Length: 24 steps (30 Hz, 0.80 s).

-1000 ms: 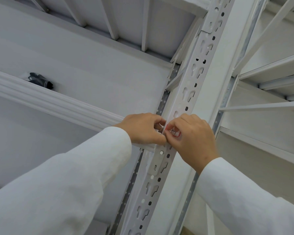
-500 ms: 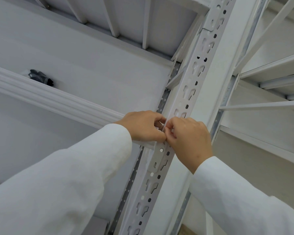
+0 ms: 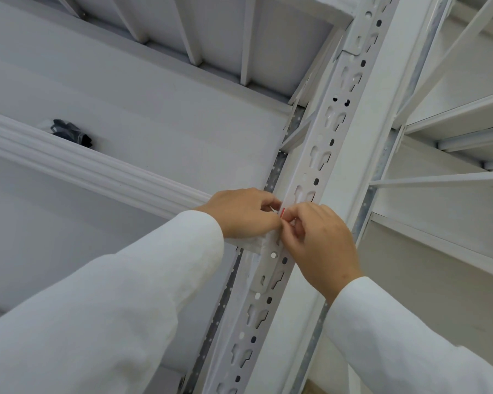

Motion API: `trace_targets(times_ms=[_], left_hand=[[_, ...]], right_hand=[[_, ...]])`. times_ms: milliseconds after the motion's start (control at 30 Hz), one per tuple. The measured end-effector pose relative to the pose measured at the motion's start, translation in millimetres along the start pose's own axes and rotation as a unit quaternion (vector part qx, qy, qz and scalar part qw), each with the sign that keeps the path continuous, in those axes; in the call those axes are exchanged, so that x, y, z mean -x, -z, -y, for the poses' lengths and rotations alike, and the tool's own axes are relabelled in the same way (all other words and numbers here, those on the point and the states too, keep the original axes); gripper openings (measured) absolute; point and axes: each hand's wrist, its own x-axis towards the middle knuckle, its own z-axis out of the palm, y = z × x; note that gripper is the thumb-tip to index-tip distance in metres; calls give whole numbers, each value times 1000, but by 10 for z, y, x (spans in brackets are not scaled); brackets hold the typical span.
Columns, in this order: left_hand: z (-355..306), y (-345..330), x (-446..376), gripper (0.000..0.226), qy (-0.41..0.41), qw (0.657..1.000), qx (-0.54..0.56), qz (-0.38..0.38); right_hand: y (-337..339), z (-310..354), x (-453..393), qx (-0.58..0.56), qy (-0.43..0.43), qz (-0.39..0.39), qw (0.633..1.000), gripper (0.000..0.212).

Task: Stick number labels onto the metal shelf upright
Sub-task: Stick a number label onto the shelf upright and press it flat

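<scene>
Red-edged label (image 3: 281, 213) between both hands.

- We see soft, even light on a scene that is bright throughout, almost wholly white and pale grey.
- We find only faint shadows, under the shelf ribs and beneath the sleeves (image 3: 143, 294).
- No harsh glare shows on the painted upright (image 3: 319, 155).
- Wide-angle distortion bows and splays straight shelf beams toward the edges.
- Focus is fair; fine detail between the fingertips is too soft for us to read.
</scene>
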Motion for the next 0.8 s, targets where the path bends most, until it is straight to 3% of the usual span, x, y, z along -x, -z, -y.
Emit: trace_targets(times_ms=[100,300,500,800], left_hand=[[-4,6,-7,37,-3,1000,-2,-11],[-1,8,-24,35,0,1000,-1,-9],[-1,5,-12,36,-3,1000,2,-11],[-19,2,16,34,2,1000,6,-17]], right_hand=[[8,-3,14,5,-12,1,1000,22],[-4,21,-27,7,-53,3,999,13],[-5,32,-52,73,-11,-12,997,10],[-62,136,-54,139,-50,-15,989,26]])
